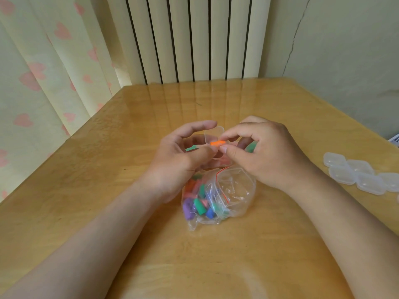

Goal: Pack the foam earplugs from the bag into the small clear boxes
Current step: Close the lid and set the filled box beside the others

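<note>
**Nearly in: an orange plug goes to its box**

Head view: At a glossy wooden table [86, 190], the right hand [265, 152] pinches an orange earplug [218, 143] between thumb and forefinger, right over the small clear box [212, 134]. The left hand [179, 152] holds that box with curled fingers, its lid tipped open. A green plug [250, 146] shows tucked under the right hand's other fingers, and a second green piece [191, 148] peeps out below the left hand's fingers.

The step looks like loading one box. The next move likely calls for pressing the soft plug down into the shallow tray and then snapping the lid shut without letting the foam spring back out.

Just in front of the wrists, the zip bag [233, 190] lies crumpled and thin, its red-lined mouth open, with stubby foam cylinders [200, 203] in purple, green, blue and orange bunched in one corner. To the right, spare boxes [358, 175] sit in a cluster: frosted, hard plastic squares with rounded corners.
</note>
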`<state>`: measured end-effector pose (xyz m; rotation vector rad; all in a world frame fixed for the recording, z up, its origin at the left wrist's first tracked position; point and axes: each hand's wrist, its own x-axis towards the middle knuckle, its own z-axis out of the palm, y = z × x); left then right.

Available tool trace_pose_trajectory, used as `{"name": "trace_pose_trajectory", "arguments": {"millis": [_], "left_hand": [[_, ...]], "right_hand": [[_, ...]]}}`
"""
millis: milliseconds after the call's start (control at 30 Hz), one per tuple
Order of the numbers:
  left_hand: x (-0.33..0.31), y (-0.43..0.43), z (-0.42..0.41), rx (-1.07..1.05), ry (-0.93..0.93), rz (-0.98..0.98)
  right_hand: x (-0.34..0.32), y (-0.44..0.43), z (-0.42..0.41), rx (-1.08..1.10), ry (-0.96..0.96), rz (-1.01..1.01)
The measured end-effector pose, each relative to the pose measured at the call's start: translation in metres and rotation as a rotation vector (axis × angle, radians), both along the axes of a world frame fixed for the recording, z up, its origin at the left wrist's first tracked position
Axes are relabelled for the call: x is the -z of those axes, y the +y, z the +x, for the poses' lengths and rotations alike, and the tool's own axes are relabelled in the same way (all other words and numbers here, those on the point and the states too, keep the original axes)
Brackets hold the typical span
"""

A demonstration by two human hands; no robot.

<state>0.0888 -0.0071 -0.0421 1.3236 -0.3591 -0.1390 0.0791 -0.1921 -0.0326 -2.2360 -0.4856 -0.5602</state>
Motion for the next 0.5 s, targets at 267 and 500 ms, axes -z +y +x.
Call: {"name": "trace_pose_trajectory", "arguments": {"millis": [267,500], "left_hand": [[-0.0016,-0.0028,-0.0016,-0.043,-0.032,-0.033],[0.0,-0.0027,0.0001,-0.063,-0.038,0.01]], "right_hand": [[0.0001,-0.0009,0.0004,0.004,-0.035,0.032],[-0.0028,-0.0013,0.0,0.028,-0.011,0.037]]}}
